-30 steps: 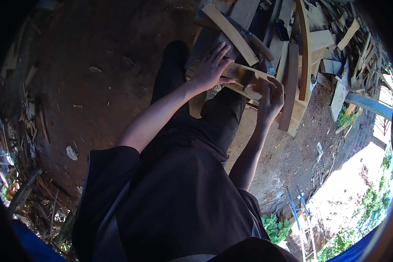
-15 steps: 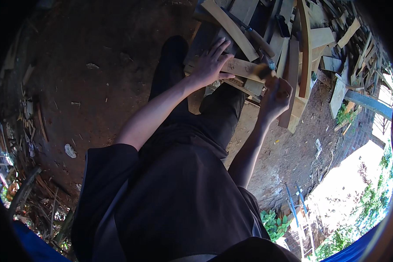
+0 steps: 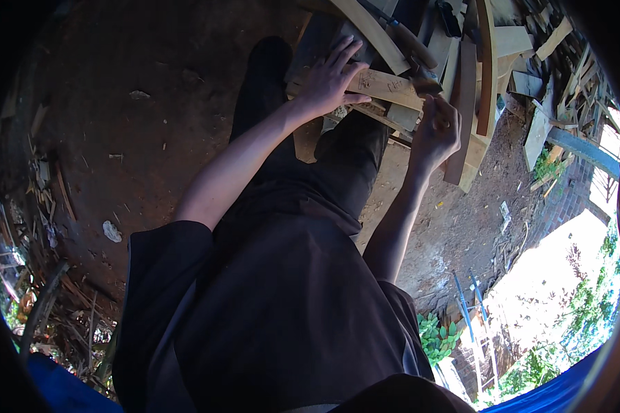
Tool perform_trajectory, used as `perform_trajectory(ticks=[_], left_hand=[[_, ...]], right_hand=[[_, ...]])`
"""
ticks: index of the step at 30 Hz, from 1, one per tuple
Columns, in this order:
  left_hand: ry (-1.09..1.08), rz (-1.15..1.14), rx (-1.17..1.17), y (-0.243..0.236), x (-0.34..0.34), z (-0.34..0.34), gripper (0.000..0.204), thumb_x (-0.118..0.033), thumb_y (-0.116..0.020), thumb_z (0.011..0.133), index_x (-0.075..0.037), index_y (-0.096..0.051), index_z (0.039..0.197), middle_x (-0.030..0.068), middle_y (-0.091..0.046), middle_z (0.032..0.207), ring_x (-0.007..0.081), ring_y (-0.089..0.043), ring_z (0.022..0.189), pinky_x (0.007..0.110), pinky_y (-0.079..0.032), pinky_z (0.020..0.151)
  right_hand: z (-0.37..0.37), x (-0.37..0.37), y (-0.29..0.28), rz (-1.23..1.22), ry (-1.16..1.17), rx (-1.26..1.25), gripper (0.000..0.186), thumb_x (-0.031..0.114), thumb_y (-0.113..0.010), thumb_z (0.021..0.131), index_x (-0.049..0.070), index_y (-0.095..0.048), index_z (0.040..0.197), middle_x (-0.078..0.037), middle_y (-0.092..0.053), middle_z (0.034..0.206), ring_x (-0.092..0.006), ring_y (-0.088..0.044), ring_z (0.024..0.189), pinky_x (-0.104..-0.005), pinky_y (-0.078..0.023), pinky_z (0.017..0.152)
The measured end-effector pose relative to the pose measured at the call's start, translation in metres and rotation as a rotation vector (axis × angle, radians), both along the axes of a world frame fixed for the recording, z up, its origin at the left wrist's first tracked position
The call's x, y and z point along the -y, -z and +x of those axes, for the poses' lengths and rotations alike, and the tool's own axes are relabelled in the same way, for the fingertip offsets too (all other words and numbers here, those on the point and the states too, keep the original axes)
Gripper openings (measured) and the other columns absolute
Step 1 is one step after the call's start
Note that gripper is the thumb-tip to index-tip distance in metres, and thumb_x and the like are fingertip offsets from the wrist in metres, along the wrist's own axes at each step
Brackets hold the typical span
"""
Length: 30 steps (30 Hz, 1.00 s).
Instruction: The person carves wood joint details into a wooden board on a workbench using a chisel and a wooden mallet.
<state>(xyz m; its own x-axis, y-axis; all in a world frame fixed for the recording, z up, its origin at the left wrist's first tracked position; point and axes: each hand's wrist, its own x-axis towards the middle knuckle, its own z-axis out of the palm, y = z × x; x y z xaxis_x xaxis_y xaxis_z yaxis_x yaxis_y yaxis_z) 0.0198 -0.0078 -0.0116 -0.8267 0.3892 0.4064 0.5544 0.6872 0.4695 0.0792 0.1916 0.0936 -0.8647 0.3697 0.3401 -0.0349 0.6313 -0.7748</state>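
My left hand (image 3: 324, 82) lies with fingers spread on the left end of a short pale board (image 3: 386, 86) that has dark pencil-like marks. Its thumb rests along the board's near edge. At the board's right end, my right hand (image 3: 439, 131) is closed round a small tool with a brown, blocky head (image 3: 427, 85); its exact kind is not clear, and the fist hides its handle. Just beyond lies a long tool with a wooden handle (image 3: 417, 49). Next to it, a curved pale board (image 3: 373, 34) slants away from me.
Long curved brown planks (image 3: 488, 69) stand right of my right hand. A small black object (image 3: 450, 19) lies on the wood at the far side. Scrap wood (image 3: 579, 76) is heaped at the far right, and more scrap (image 3: 41, 206) lines the left. My legs straddle the work's near side.
The brown-headed tool, blurred by motion before, now shows more sharply at the board's right end. My left hand keeps its place on the board. The whole view has shifted slightly.
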Motion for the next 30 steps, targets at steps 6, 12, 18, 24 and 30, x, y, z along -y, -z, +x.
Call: perform_trajectory(ticks=[6, 12, 18, 24, 30], left_hand=[[0.003, 0.003, -0.005, 0.001, 0.001, -0.001, 0.069, -0.062, -0.073, 0.081, -0.013, -0.062, 0.128, 0.0130, -0.034, 0.159, 0.0309, -0.024, 0.153, 0.059, -0.044, 0.107], [0.015, 0.019, 0.016, -0.001, 0.000, 0.000, 0.068, -0.062, -0.073, 0.081, -0.012, -0.063, 0.127, 0.0131, -0.034, 0.158, 0.0309, -0.025, 0.153, 0.058, -0.044, 0.108], [0.007, 0.019, -0.012, 0.001, 0.000, -0.001, 0.067, -0.061, -0.074, 0.081, -0.012, -0.063, 0.126, 0.0130, -0.035, 0.158, 0.0309, -0.026, 0.152, 0.056, -0.045, 0.106], [0.014, 0.026, -0.008, 0.001, 0.000, -0.001, 0.067, -0.060, -0.074, 0.081, -0.012, -0.063, 0.126, 0.0134, -0.035, 0.158, 0.0307, -0.027, 0.152, 0.054, -0.047, 0.105], [0.013, 0.032, -0.036, 0.001, 0.001, 0.000, 0.067, -0.060, -0.074, 0.081, -0.012, -0.063, 0.125, 0.0133, -0.036, 0.157, 0.0310, -0.028, 0.151, 0.053, -0.046, 0.107]], right_hand=[[0.003, 0.001, 0.006, 0.035, 0.038, -0.043, 0.011, 0.010, -0.077, 0.091, 0.001, -0.073, 0.096, -0.008, -0.072, 0.091, -0.0123, -0.069, 0.078, -0.0253, -0.055, 0.064], [0.001, -0.019, -0.007, -0.025, 0.178, 0.009, 0.020, 0.018, -0.072, 0.096, 0.000, -0.069, 0.089, -0.008, -0.074, 0.072, -0.0124, -0.072, 0.065, -0.0231, -0.053, 0.059], [0.001, -0.026, -0.009, -0.056, 0.057, 0.074, 0.018, 0.017, -0.071, 0.097, 0.001, -0.070, 0.091, -0.008, -0.074, 0.072, -0.0118, -0.072, 0.065, -0.0229, -0.054, 0.059], [0.000, -0.033, -0.012, -0.306, -0.052, 0.121, 0.019, 0.017, -0.070, 0.097, -0.001, -0.069, 0.094, -0.010, -0.074, 0.076, -0.0161, -0.073, 0.063, -0.0264, -0.060, 0.057], [-0.001, -0.034, -0.016, -0.121, 0.024, 0.027, 0.020, 0.016, -0.068, 0.098, -0.001, -0.070, 0.087, -0.007, -0.074, 0.073, -0.0135, -0.072, 0.061, -0.0256, -0.058, 0.056]])
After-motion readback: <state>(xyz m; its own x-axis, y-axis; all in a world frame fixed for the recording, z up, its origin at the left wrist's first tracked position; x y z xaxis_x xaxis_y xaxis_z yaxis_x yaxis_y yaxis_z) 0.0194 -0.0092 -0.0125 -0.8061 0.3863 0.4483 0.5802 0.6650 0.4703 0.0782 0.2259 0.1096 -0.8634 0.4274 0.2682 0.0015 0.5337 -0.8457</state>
